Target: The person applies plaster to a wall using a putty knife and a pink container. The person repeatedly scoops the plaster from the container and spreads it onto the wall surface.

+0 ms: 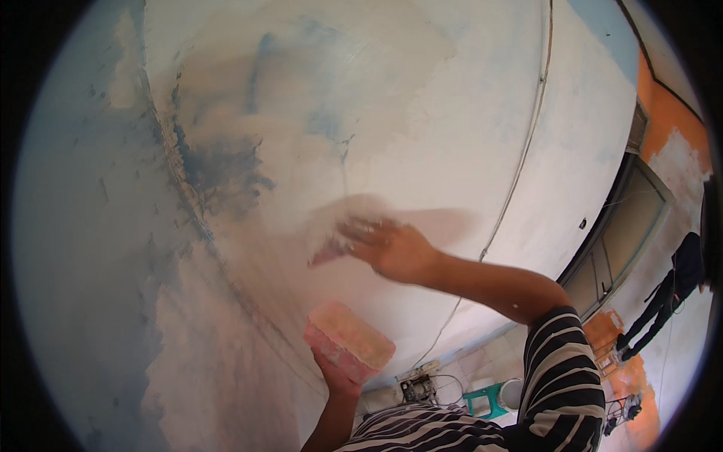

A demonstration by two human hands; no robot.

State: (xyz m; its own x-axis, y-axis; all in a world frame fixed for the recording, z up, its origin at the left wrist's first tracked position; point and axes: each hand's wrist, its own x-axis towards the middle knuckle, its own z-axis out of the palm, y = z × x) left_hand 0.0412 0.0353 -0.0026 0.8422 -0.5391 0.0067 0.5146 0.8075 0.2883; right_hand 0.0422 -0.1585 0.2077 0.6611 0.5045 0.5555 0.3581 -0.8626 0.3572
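In front of me is a wall (407, 135) with patchy white and beige filler over blue paint. My right hand (395, 248) is stretched across it, blurred by motion. Its closed fingers hold a thin, flat, scraper-like blade (327, 252) close to the wall; whether the blade touches is not plain. Lower down, my left hand (339, 377) grips a pinkish rectangular block-shaped thing (350, 343) from below. Its upper face is pale orange and its side is smeared with white; I cannot tell whether it is a tub or a solid block.
A cable (520, 173) runs down the wall. Below stand a green stool (486, 403), a pale round container (510, 393) and a small machine-like thing (419, 386). At the right are a door (621, 233), an orange wall (666, 117) and another person (670, 282) in dark clothes.
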